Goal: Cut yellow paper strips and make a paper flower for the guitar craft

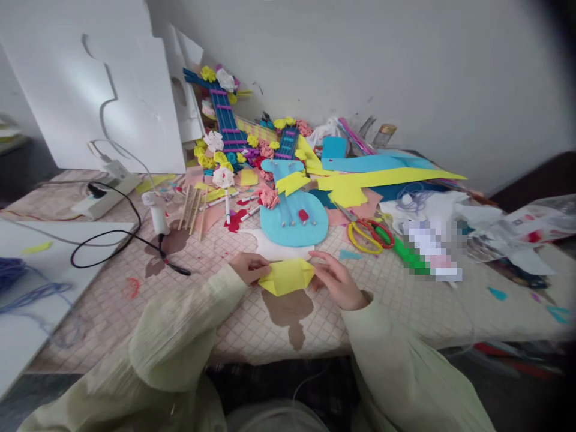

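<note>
A folded yellow sheet (288,276), paper or felt, is held between both hands just above the table's front part. My left hand (250,267) pinches its left end, fingers closed on the corner. At the right end, my right hand (336,279) grips the sheet with bent fingers, the index finger along the upper corner. Right behind it lies a light-blue guitar-shaped cutout (292,231) with a red spot and small pegs, over a white piece. A yellow strip (292,182) lies across its neck. Brown cutouts (288,309) lie below the yellow sheet.
Yellow-handled and red-handled scissors (364,237) lie right of the cutout, beside a green tool (407,255). A glue gun (158,216) with a black cable and a power strip (105,198) stand left. Decorated blue guitar shapes (227,120) and paper flowers pile up behind.
</note>
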Demonstrator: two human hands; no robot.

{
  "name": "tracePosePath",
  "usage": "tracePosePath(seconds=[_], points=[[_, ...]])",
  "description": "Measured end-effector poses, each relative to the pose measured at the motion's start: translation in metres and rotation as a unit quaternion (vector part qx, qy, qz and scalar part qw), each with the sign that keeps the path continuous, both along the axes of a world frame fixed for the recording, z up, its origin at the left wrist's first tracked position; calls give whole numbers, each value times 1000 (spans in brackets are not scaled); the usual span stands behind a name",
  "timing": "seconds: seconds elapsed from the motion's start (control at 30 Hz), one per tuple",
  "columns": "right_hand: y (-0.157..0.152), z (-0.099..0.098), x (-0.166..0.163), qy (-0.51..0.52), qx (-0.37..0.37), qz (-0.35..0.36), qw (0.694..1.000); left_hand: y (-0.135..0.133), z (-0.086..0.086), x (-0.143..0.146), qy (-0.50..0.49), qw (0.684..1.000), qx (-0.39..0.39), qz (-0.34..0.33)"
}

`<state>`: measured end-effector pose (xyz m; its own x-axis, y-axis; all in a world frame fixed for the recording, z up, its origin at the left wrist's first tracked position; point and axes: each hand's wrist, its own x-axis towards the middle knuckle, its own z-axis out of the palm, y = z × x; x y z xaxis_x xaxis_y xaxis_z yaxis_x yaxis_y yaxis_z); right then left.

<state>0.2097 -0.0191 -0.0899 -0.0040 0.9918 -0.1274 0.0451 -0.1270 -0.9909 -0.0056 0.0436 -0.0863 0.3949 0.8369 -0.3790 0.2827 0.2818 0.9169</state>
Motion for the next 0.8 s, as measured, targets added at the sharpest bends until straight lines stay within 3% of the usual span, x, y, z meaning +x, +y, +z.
tracePosePath(seconds=[0.13, 0.27, 0.5, 0.6, 0.7, 0.8], points=[[-13, -7, 6, -122, 132, 83, 980, -4, -2, -3, 2, 1000, -16, -1], [-15, -17, 9, -323, 275, 53, 904, -6, -2, -2, 11, 1000, -4, -14], [-16, -13, 6, -436, 422, 14, 795, -13, 0, -7, 35, 998, 46, -26], [-19, -10, 6, -454, 448, 21, 770, -24, 1, -18, 92, 980, 176, -31], [-21, -8, 7, -454, 453, 27, 766, -37, 0, -29, 151, 895, 416, -51], [-23, -6, 7, -460, 458, 37, 760, -50, -4, -33, 140, 817, 554, -81]])
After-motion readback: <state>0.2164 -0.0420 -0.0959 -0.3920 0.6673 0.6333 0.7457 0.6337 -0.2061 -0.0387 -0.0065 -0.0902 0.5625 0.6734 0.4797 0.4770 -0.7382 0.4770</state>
